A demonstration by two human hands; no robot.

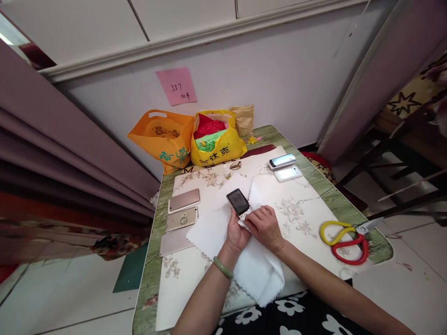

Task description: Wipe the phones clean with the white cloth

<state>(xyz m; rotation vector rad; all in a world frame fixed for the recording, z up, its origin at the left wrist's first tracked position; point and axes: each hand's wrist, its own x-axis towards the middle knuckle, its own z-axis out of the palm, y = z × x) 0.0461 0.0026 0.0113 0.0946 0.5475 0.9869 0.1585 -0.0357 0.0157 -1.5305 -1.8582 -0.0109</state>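
Note:
Near the middle of the table, a dark-screened mobile phone (238, 202) is tilted up in my left hand (238, 235), whose fingers wrap around its lower end. My right hand (264, 226) pinches a fold of white cloth (256, 274) against the phone's lower keypad part. The cloth drapes beneath both hands and spreads over the table covering, its edges zigzag-cut. Some of the keypad is hidden by the right fingers. A green bangle (222, 267) circles my left wrist.
Several phones or covers lie left, including a gold one (181, 219). Two more, one white (288, 173), lie back right. Large scissors (345, 239) with yellow and red handles rest at the right edge. Behind stand an orange bag (162, 139), a yellow bag (218, 151) and a brown pouch (243, 120).

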